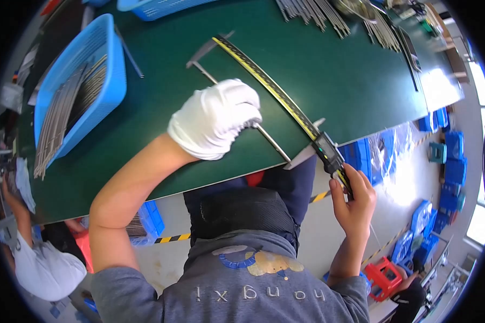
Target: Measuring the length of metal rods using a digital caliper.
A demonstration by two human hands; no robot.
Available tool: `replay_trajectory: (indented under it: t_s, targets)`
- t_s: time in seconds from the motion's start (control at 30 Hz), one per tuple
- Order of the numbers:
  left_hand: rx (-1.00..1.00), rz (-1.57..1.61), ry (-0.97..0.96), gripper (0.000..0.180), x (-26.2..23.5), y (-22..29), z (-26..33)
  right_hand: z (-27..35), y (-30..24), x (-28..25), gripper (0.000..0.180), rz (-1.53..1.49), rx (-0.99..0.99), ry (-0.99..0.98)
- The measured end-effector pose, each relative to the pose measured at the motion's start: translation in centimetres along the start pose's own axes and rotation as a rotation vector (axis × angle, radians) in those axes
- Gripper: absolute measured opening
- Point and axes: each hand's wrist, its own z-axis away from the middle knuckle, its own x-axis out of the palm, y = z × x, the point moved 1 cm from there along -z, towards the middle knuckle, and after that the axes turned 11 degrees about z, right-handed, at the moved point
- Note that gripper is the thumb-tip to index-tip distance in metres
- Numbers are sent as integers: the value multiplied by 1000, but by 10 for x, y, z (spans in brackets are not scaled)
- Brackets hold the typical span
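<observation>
Nearest the camera, a long black-and-yellow digital caliper (pixel 285 102) is being gripped at its display end by the bare right hand (pixel 353 202), fingers clamped on it. A thin, smooth steel rod (pixel 272 141) is being pinched in the white-gloved left hand (pixel 215 118), lying between the caliper's jaws, its long axis running far-left to near-right over the green tabletop (pixel 334 70).

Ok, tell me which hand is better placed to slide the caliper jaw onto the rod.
Right, probably. The bare right hand already grips the caliper at its sliding display end, thumb by the slider. The gloved left hand is busy holding the rod between the jaws.
</observation>
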Motion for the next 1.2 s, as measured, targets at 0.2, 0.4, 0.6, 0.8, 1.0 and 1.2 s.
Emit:
replay_trajectory:
  t_s: [0.2,0.4,0.6,0.8,1.0,1.2]
  targets:
    - [-11,-47,-33,19,0,0,-1,3,-1,1,28,15,7,-17]
    - [-21,-10,-44,22,-2,2,-1,7,1,2,24,36,13,24]
    - [1,-34,-69,20,-5,3,-1,9,3,9,26,51,50,54]
    - [51,-87,-70,19,-9,10,-3,10,-2,6,26,36,67,16]
    - [83,-74,-102,22,-5,10,-6,8,-3,8,34,78,43,5]
    - [143,-121,-119,21,-4,13,-6,8,-5,9,35,98,51,19]
